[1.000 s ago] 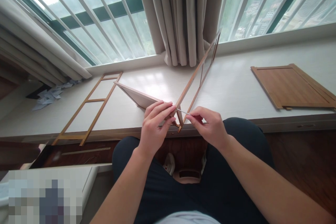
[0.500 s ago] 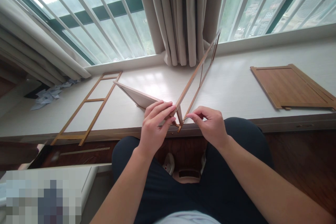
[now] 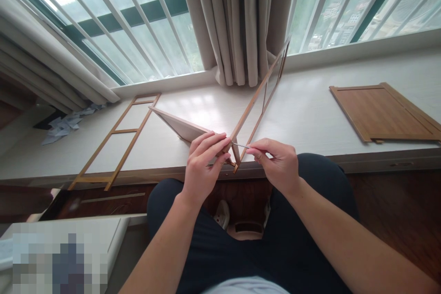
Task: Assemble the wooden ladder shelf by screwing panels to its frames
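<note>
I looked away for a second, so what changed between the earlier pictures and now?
The right hand drew back to the right, baring the thin metal pin between its fingertips and the upright wooden frame; half a second ago it was pressed in close. The left hand kept its grip at the corner. The flat frame and brown panel stayed put.

Bright daylight through the windows (image 3: 138, 36); glare on the sill (image 3: 310, 115); bowed edges, pixelated lower-left patch.

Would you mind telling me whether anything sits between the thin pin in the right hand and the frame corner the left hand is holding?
Nothing visible: the thin pin in the right hand already reaches the frame corner pinched by the left hand.
</note>
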Demonstrator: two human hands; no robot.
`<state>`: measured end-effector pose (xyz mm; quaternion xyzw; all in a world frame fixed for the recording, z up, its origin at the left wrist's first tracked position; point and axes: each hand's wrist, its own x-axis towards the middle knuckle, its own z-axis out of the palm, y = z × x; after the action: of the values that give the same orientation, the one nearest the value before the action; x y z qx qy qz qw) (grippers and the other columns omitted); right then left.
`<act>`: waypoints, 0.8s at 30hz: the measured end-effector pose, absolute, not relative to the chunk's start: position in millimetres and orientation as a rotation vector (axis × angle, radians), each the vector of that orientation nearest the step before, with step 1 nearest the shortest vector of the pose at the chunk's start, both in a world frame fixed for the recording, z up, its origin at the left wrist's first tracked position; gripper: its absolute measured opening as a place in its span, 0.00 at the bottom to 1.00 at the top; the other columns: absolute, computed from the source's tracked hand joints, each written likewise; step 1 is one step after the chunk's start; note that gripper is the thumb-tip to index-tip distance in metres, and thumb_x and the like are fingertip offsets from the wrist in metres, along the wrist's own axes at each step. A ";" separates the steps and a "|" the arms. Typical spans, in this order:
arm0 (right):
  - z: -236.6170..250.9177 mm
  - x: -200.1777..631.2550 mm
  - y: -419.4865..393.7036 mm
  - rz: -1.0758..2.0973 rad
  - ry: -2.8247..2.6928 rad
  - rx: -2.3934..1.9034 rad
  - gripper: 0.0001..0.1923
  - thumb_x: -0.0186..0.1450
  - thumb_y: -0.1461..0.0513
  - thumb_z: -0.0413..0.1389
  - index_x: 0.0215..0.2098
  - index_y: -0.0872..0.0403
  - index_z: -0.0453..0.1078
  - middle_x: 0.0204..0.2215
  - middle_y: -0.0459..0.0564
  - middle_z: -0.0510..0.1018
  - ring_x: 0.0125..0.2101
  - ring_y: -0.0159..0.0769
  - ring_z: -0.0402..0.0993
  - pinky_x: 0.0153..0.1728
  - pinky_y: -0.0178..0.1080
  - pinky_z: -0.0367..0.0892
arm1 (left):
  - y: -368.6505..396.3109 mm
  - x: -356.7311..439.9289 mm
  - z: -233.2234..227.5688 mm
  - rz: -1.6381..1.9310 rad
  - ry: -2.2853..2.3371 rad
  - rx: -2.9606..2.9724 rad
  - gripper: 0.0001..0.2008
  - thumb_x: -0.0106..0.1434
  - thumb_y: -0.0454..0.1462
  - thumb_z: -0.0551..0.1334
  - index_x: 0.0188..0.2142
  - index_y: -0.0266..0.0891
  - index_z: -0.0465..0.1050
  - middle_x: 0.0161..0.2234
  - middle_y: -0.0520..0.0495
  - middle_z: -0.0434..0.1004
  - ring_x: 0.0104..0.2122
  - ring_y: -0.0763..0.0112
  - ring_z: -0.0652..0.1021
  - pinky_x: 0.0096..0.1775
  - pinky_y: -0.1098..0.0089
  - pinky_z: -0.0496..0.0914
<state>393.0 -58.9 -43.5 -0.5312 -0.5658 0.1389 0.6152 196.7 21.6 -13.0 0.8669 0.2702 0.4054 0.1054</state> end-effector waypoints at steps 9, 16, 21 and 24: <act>-43.8 393.8 -57.4 0.328 -1.283 -1.233 0.08 0.69 0.55 0.64 0.38 0.49 0.82 0.30 0.47 0.84 0.26 0.34 0.76 0.31 0.38 0.73 | 21.9 196.2 -14.2 1.199 0.792 2.540 0.15 0.70 0.38 0.65 0.55 0.46 0.79 0.55 0.47 0.81 0.59 0.59 0.74 0.62 0.52 0.71; -40.9 401.5 -57.1 0.307 -1.420 -1.116 0.06 0.70 0.59 0.62 0.42 0.47 0.83 0.37 0.50 0.86 0.37 0.40 0.82 0.40 0.42 0.77 | 22.9 196.0 -14.6 1.187 0.812 2.554 0.15 0.70 0.40 0.65 0.55 0.46 0.79 0.54 0.46 0.81 0.59 0.58 0.74 0.61 0.52 0.72; -39.6 402.1 -57.1 0.256 -1.460 -1.131 0.05 0.70 0.60 0.63 0.42 0.47 0.83 0.37 0.50 0.86 0.36 0.39 0.82 0.39 0.41 0.77 | 23.0 195.6 -15.1 1.176 0.819 2.554 0.15 0.70 0.40 0.65 0.55 0.46 0.79 0.55 0.46 0.81 0.59 0.58 0.74 0.61 0.51 0.72; -40.0 399.9 -56.8 0.239 -1.443 -1.162 0.05 0.70 0.60 0.63 0.39 0.48 0.82 0.34 0.49 0.86 0.34 0.38 0.81 0.37 0.41 0.76 | 22.4 195.6 -14.7 1.189 0.799 2.546 0.15 0.70 0.39 0.65 0.55 0.46 0.79 0.55 0.46 0.81 0.59 0.58 0.74 0.61 0.52 0.72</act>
<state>399.9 -56.8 -40.0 -0.5000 -0.6210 0.1030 0.5948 195.6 22.4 -14.7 0.8663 0.2718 0.4044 0.1101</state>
